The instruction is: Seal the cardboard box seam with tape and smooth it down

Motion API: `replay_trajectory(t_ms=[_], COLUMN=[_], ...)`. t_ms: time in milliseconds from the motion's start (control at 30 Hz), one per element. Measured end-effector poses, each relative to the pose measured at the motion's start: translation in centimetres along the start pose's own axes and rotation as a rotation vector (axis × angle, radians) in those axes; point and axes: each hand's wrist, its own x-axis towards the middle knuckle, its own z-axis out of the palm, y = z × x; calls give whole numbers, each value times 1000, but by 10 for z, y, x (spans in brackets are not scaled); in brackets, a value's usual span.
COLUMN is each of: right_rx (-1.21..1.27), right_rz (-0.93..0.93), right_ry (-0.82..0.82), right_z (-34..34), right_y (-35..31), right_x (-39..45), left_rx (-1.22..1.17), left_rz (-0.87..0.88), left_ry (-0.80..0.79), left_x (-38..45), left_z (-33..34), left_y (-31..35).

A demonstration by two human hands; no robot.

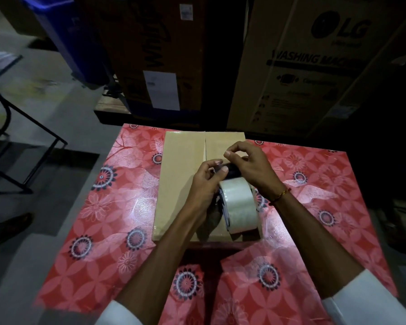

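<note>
Fingers (223,168) pinching tape dispenser (238,202), cardboard box (181,174) seam running away

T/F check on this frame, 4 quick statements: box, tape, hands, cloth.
1. The cardboard box sits on a red floral tablecloth. True.
2. The tape roll is brown. False: it is clear or whitish.
3. Both hands are at the tape dispenser, left hand and right hand. True.
4. The box flaps stand open. False: they lie closed, the centre seam visible at the far end.
</note>
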Motion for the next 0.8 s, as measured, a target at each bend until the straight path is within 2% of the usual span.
replay_trajectory(t_ms=[167, 333, 467, 667, 800], right_rx=[-117, -266, -276, -202, 11], right_rz=[-40, -58, -33, -12, 33], right_ry=[109, 75, 53, 7, -28], right_z=[5, 5, 2, 1, 6], right_y=[-1, -7, -10, -11, -4], right_x=[-1, 4, 6, 0, -17], left_rx=[-35, -191, -233, -172, 184], left_rz=[-44, -148, -201, -207, -167], left_ry=[-51, -90, -150, -241, -269], left_x=[-2, 0, -3, -5, 1], left_z=[-3, -6, -7, -19, -32], left_y=[3, 7, 5, 7, 11])
